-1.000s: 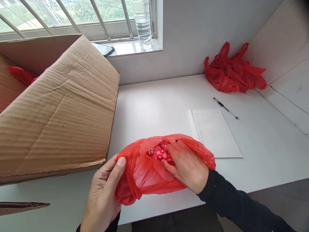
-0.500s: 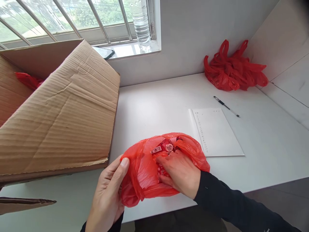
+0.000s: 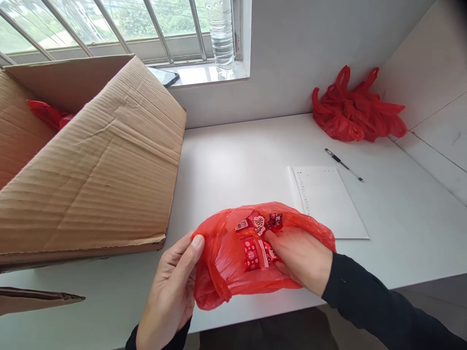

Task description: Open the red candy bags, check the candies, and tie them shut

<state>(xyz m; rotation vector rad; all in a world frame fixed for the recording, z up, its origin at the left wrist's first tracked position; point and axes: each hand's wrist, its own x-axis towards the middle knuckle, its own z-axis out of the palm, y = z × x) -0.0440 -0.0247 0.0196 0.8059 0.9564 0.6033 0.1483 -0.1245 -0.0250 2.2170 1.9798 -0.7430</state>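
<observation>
A thin red plastic bag (image 3: pixel 228 253) lies at the table's front edge with its mouth spread wide. My left hand (image 3: pixel 175 284) pinches the bag's left rim between thumb and fingers. Inside the bag are several small red wrapped candies (image 3: pixel 251 253), one with a pale heart-shaped label (image 3: pixel 259 224) and a darker one (image 3: pixel 276 220) at the back. My right hand (image 3: pixel 301 255) reaches into the right part of the bag, its fingertips by the candies. Those fingers are partly hidden, and I cannot see whether they grip anything.
A tall cardboard box (image 3: pixel 109 170) with red plastic inside stands at the left. A white notepad (image 3: pixel 332 201), a black pen (image 3: pixel 343 164) and a heap of red bags (image 3: pixel 359 109) lie to the right. On the windowsill are a water bottle (image 3: pixel 222 39) and a phone (image 3: pixel 164 77).
My right hand has moved right within the bag, uncovering more candies. The bag and my left hand sit slightly further right in view.
</observation>
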